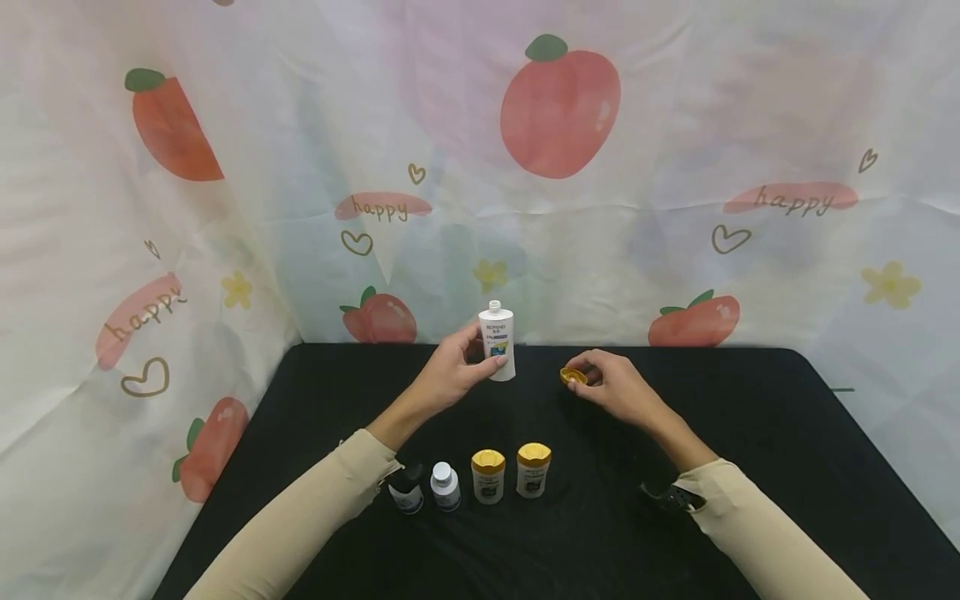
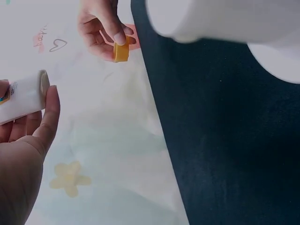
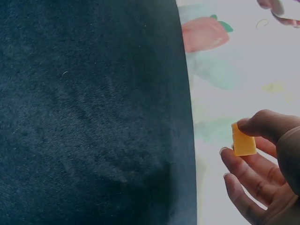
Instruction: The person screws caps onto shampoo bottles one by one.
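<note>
My left hand (image 1: pixel 452 369) grips a white bottle (image 1: pixel 497 333) above the far part of the table, its bare neck pointing up and its printed label facing me. To the right, my right hand (image 1: pixel 615 385) pinches a yellow cap (image 1: pixel 573 377) between thumb and fingers, apart from the bottle. In the left wrist view the bottle's base (image 2: pixel 43 84) shows beside the left fingers. The right wrist view has the cap (image 3: pixel 243 140) under the thumb, with the other fingers spread loosely.
Nearer me on the black table (image 1: pixel 600 550) stand two yellow-capped bottles (image 1: pixel 488 479), a small white bottle (image 1: pixel 446 487) and a dark-topped bottle (image 1: pixel 407 492) partly behind the left sleeve. A fruit-printed curtain (image 1: pixel 465 100) hangs along the back and left.
</note>
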The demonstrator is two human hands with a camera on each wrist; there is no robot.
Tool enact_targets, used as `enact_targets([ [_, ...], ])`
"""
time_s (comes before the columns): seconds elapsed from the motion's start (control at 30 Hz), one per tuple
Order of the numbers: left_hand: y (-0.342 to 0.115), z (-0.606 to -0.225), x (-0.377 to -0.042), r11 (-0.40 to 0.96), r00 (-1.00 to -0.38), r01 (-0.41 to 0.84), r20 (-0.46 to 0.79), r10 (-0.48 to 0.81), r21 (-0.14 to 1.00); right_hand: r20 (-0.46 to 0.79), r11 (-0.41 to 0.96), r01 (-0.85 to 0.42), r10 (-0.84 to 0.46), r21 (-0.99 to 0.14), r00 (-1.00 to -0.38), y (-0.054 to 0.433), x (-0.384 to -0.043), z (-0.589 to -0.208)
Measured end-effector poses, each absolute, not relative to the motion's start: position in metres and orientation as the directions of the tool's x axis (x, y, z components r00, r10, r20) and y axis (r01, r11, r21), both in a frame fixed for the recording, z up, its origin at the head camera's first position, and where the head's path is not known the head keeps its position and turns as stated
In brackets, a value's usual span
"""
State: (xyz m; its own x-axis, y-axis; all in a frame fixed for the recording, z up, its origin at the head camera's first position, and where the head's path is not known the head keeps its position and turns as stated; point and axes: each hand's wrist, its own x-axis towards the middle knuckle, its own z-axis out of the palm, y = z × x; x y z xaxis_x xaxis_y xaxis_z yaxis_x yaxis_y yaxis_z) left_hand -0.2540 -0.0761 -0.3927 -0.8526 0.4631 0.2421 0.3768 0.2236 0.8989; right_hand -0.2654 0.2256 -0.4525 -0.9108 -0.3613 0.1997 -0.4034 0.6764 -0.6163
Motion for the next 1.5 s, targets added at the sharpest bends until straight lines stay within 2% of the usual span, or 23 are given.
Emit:
enact_targets([
  [0.57, -0.078, -0.375, -0.248, 0.203, -0.85, 0.388, 0.264, 0.457, 0.899, 0.259, 0.651, -0.436, -0.354, -0.622, -0.899, 0.222, -0.259, -0.436],
  [0.93, -0.081, -0.369, -0.238, 0.16, -0.842, 0.425, 0.324, 0.432, 0.891, 0.3, 0.608, -0.469, -0.364, -0.641, -0.882, 0.217, -0.254, -0.426],
  [1.5, -0.085, -0.37, -0.227, 0.068, -0.889, 0.329, 0.285, 0.358, 0.942, 0.322, 0.574, -0.48, -0.36, -0.663, -0.875, 0.211, -0.247, -0.409],
])
